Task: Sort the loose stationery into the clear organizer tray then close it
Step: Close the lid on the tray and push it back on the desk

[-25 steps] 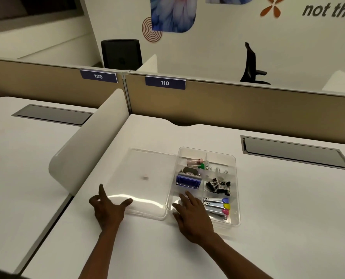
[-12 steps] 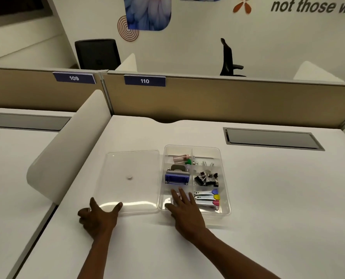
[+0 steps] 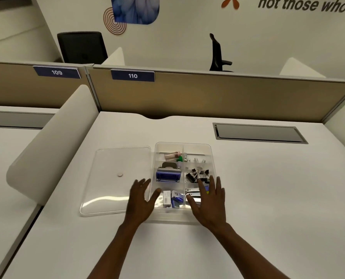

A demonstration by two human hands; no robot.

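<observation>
- Clear organizer tray [image 3: 212,158] on the white bench [image 3: 268,198], near the middle, uncovered, divided into six compartments in two columns.
- Clear lid [image 3: 115,178] flat on the bench just left of the tray, its right edge alongside the tray's left wall; small round knob [image 3: 120,174] at its centre.
- Left hand [image 3: 140,200] at the tray's near left corner, fingers straight and spread, thumb angled toward the tray wall; holding nothing; whether touching lid or tray cannot be told.
- Right hand [image 3: 210,200] over the tray's near right compartment, fingers straight and spread, holding nothing; partly covering the contents beneath.
- Far left compartment: small pink-capped tube [image 3: 172,155] with a green piece beside it.
- Far right compartment: several small pale items [image 3: 195,159], too small to identify.
- Middle left compartment: blue and metal stapler-like item [image 3: 168,175].
- Middle right compartment: heap of black binder clips [image 3: 196,176].
- Near left compartment: small white and blue boxes [image 3: 172,198], side by side.
- Near right compartment: metal items [image 3: 192,191] with blue and yellow ends, mostly hidden under the right hand.
- Beyond the bench: tan partition [image 3: 228,97] bearing labels "109" and "110"; white curved divider [image 3: 53,150] at the left; grey hatch [image 3: 258,133] set in the bench at the far right.
</observation>
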